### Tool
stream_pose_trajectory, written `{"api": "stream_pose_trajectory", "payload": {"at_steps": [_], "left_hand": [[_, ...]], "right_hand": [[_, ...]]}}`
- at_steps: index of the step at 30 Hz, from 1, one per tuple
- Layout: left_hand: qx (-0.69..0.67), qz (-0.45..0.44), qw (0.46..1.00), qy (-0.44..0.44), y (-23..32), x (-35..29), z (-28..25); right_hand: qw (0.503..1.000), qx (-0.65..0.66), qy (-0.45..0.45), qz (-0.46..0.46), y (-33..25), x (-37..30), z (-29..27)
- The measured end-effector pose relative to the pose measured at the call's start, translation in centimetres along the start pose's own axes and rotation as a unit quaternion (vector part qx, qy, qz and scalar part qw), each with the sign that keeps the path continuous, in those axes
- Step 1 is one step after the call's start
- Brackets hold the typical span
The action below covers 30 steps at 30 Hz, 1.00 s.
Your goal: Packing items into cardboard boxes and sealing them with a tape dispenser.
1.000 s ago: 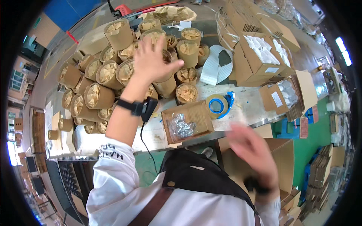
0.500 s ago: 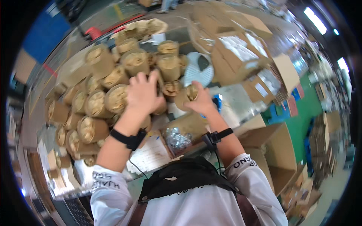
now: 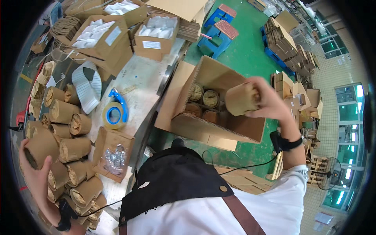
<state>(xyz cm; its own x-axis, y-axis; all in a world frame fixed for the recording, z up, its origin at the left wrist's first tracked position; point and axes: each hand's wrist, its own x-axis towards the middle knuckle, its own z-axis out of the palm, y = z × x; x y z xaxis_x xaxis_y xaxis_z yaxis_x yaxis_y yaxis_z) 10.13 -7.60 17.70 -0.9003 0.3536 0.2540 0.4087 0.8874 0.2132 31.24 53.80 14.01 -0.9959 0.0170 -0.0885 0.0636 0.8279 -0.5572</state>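
My right hand (image 3: pixel 270 100) is closed round the end of a brown paper-wrapped cylinder (image 3: pixel 239 100), tilted on its side over the open cardboard carton (image 3: pixel 235 131). Inside the carton, several similar wrapped cylinders (image 3: pixel 210 98) stand in its left part. At the far left, my left hand (image 3: pixel 36 174) has thumb and fingers round another wrapped cylinder (image 3: pixel 42 147), which is at the pile of wrapped cylinders (image 3: pixel 75 149) on the table. What lies under that cylinder is hidden.
On the metal table (image 3: pixel 141 74) lie a blue tape dispenser (image 3: pixel 122 105), a shallow box (image 3: pixel 103 147) with a bag of clear shiny pieces, and a pale ribbed sheet (image 3: pixel 80 84). Cartons of white packets (image 3: pixel 154 43) stand behind. Blue stools (image 3: pixel 219 39) stand beyond the carton.
The view has swung right, bringing the open carton to the middle. My hands have moved apart, the right now over the carton with a wrapped cylinder, the left round another at the pile.
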Motion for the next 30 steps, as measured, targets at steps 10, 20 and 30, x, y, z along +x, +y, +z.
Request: {"api": "stream_pose_trajectory", "payload": {"at_steps": [10, 20, 30], "left_hand": [[-0.329, 0.018, 0.944, -0.024, 22.3, 1.3, 5.1], [-0.316, 0.178, 0.927, -0.094, 28.2, 5.9, 10.8], [-0.194, 0.338, 0.682, -0.619, 51.7, 10.8, 28.9]], "right_hand": [[0.736, -0.6, -0.297, -0.099, 13.7, 2.5, 16.1], [0.85, -0.391, -0.34, 0.095, 17.7, 3.4, 15.3], [0.874, 0.288, 0.37, 0.129, 4.9, -4.3, -5.3]]}}
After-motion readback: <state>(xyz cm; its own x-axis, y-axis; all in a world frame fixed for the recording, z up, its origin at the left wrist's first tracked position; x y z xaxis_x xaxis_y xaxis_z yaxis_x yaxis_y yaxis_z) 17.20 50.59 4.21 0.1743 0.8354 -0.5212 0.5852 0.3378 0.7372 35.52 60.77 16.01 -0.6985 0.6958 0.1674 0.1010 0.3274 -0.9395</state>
